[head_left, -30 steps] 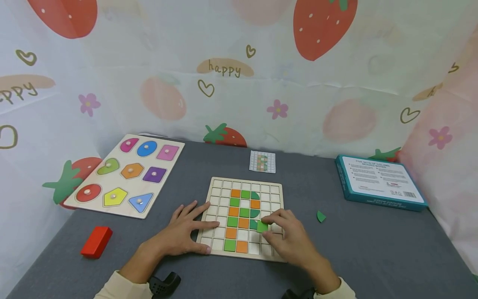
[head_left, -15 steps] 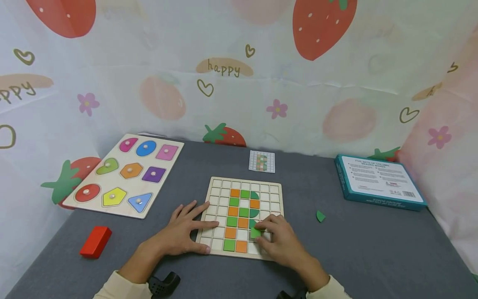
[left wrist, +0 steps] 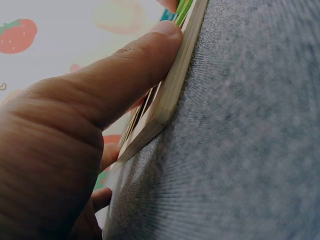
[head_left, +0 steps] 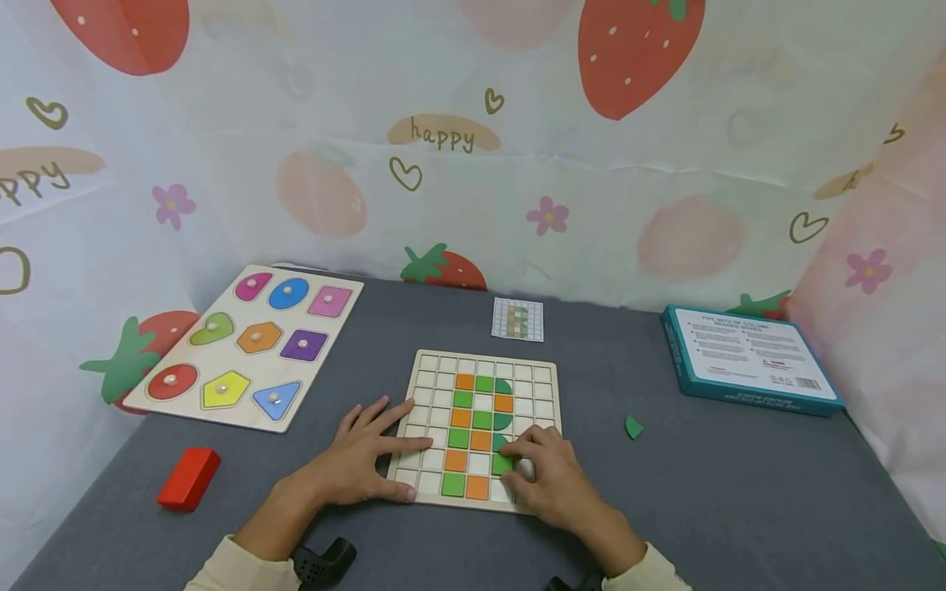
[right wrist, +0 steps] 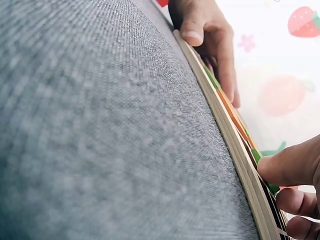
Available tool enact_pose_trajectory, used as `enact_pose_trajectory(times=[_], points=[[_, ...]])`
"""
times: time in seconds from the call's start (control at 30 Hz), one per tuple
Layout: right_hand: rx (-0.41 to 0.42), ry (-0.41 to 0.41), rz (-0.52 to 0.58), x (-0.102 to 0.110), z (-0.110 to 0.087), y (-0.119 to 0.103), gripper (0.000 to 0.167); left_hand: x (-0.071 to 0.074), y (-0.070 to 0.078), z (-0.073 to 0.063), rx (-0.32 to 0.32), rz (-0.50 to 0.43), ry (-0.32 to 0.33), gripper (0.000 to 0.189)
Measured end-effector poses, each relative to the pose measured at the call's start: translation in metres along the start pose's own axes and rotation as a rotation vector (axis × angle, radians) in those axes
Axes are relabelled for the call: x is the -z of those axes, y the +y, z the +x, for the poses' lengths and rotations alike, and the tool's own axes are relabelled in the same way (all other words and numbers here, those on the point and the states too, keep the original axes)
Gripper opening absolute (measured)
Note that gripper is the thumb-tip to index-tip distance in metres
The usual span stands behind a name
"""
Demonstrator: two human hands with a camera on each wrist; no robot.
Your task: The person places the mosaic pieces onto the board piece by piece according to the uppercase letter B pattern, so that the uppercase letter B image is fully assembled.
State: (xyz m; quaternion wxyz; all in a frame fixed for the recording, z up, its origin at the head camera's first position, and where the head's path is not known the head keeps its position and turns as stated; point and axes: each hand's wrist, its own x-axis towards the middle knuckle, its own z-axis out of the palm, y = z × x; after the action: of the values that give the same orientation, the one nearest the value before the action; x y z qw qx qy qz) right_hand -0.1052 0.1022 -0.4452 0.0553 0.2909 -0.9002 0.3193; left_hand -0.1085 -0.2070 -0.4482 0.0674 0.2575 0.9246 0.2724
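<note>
In the head view, a wooden grid board [head_left: 543, 391] lies on the grey table, with orange, green and dark green tiles in its middle columns. My right hand [head_left: 550, 478] pinches a green square tile [head_left: 502, 465] between thumb and fingers, in the right column of tiles, just below a dark green curved tile [head_left: 498, 442]. My left hand [head_left: 362, 460] spreads its fingers over the board's left side. Its thumb [left wrist: 159, 42] presses on the front edge in the left wrist view. A loose green curved-edge piece [head_left: 633, 427] lies right of the board.
Behind the board lies a small pattern card [head_left: 517, 319]. A knobbed shape puzzle [head_left: 244, 369] is at the back left, with a red block [head_left: 189, 478] in front of it. A teal box [head_left: 754, 361] lies at the back right. A printed cloth [head_left: 473, 189] hangs behind the table.
My right hand has moved left and slightly toward me, carrying the green square tile into the cell under the dark green curved tile. My left hand has kept its place on the board.
</note>
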Motion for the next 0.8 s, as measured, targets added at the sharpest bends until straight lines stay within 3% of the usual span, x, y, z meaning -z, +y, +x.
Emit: enact_pose_trajectory(times=[0.2,0.37,0.63,0.8], points=[[-0.012,-0.019,0.004,0.001,-0.001,-0.001,0.025,-0.001,0.000,-0.001,0.000,-0.007,0.006,0.071],[0.026,0.034,0.023,0.006,-0.002,-0.003,0.026,-0.001,0.000,-0.002,-0.001,-0.014,0.011,0.071],[0.047,0.120,0.011,0.035,-0.003,-0.008,0.029,0.000,0.000,-0.002,-0.006,-0.019,0.013,0.070],[0.106,0.188,-0.029,0.057,-0.004,-0.002,0.036,-0.001,0.001,-0.002,-0.007,-0.018,0.006,0.070]])
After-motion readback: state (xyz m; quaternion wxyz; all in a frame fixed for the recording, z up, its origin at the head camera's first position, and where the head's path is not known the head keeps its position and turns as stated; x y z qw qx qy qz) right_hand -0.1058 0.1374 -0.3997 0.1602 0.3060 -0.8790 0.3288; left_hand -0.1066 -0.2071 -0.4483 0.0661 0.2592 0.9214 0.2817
